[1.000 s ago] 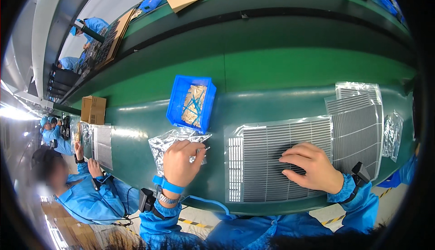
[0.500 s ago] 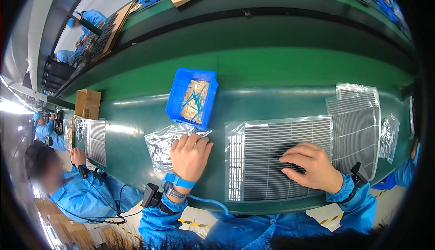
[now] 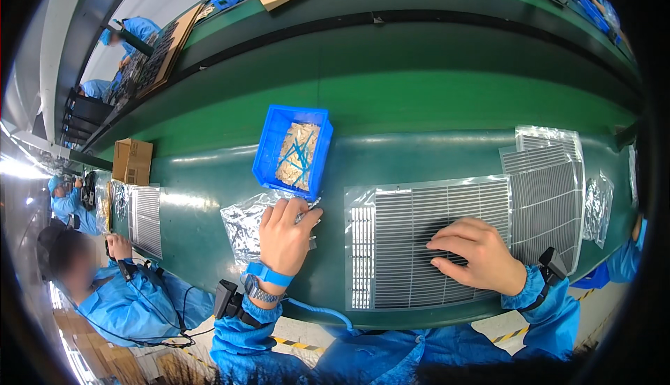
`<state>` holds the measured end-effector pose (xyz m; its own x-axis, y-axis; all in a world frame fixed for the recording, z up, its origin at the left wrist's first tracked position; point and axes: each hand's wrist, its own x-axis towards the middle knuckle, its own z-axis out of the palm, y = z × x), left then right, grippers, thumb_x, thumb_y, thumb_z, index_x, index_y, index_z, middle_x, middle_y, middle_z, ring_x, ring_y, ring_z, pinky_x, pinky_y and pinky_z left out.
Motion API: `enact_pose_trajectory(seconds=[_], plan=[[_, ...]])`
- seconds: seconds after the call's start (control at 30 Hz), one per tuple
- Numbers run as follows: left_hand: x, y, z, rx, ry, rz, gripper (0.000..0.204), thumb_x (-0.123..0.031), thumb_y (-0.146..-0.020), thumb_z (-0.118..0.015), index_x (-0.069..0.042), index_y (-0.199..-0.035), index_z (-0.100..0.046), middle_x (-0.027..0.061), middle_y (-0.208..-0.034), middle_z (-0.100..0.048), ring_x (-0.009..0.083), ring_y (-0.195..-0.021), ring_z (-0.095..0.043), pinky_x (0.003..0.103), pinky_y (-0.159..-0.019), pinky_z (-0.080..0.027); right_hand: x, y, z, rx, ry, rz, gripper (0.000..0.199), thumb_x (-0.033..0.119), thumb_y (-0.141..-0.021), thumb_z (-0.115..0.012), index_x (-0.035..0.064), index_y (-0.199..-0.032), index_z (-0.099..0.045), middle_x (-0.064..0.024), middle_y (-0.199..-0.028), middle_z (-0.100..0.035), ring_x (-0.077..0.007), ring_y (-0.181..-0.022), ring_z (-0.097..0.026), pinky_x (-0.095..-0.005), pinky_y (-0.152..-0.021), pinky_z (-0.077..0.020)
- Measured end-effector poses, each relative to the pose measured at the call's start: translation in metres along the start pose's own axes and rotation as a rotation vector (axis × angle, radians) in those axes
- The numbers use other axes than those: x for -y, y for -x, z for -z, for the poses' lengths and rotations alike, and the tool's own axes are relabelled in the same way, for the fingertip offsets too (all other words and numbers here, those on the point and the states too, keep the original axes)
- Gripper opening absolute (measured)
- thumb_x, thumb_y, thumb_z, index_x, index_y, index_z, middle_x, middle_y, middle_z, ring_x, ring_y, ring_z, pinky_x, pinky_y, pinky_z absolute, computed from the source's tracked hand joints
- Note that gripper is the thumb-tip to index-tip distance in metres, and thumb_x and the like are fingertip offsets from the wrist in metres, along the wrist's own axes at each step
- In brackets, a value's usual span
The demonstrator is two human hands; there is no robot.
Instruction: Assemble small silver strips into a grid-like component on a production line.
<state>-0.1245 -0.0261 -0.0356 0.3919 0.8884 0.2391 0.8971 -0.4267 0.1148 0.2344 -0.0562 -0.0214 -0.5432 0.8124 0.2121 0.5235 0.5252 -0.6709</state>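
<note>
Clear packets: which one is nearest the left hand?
The packet just in front of the blue bin, partly hidden by the left hand; another lies right of the striped sheets.

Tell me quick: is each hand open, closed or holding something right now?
Left hand: at the shiny plastic bag; whether it grips anything can't be told.
Right hand: open over the striped sheet, holding nothing visible.

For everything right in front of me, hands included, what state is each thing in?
Bare left hand: bent; grip hidden.
Bare right hand: open, thumb apart from fingers.
Crinkled, shiny clear plastic bag: lying flat, partly covered by the left hand.
Grey-striped rectangular sheet: lying flat, partly covered by the right hand.
Blue rectangular plastic bin: open-topped, holding small beige pieces and thin blue strips.
Blue wrist strap: worn.
Brown cardboard box: upright; flaps unclear.
</note>
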Motion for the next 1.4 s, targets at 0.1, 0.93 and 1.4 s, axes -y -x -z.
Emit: enact_pose_trajectory(seconds=[0.1, 0.93, 1.4], plan=[[0.003, -0.003, -0.001, -0.003, 0.002, -0.032, 0.022, -0.005, -0.079, -0.076, -0.013, -0.098, -0.081, 0.0024, -0.094, -0.066, 0.0269, -0.090, -0.063, 0.042, -0.077, -0.049, 0.001, 0.000, 0.000, 0.009, -0.005, -0.003, 0.023, 0.018, -0.085, -0.083, 0.0097, -0.105, -0.078, -0.0050, -0.103, -0.076, -0.0256, -0.089, -0.072, -0.0378, -0.078, -0.0605], [-0.008, 0.010, 0.003, 0.002, 0.032, 0.115, 0.010, -0.012, -0.080, -0.083, -0.009, -0.088, -0.078, 0.0055, -0.086, -0.069, 0.0289, -0.082, -0.066, 0.041, -0.071, -0.054, 0.002, -0.009, -0.006, 0.025, -0.034, 0.035, 0.023, 0.018, -0.085, -0.082, 0.0102, -0.106, -0.078, -0.0043, -0.104, -0.075, -0.0252, -0.090, -0.071, -0.0377, -0.080, -0.0599], [-0.004, 0.006, 0.010, 0.012, 0.278, 0.243, 0.007, -0.005, -0.087, -0.076, -0.005, -0.091, -0.070, 0.0114, -0.088, -0.070, 0.0338, -0.083, -0.066, 0.045, -0.075, -0.052, 0.011, -0.024, -0.008, 0.012, -0.034, 0.083, 0.022, 0.020, -0.087, -0.082, 0.0103, -0.107, -0.077, -0.0032, -0.107, -0.074, -0.0245, -0.093, -0.071, -0.0384, -0.083, -0.0596]])
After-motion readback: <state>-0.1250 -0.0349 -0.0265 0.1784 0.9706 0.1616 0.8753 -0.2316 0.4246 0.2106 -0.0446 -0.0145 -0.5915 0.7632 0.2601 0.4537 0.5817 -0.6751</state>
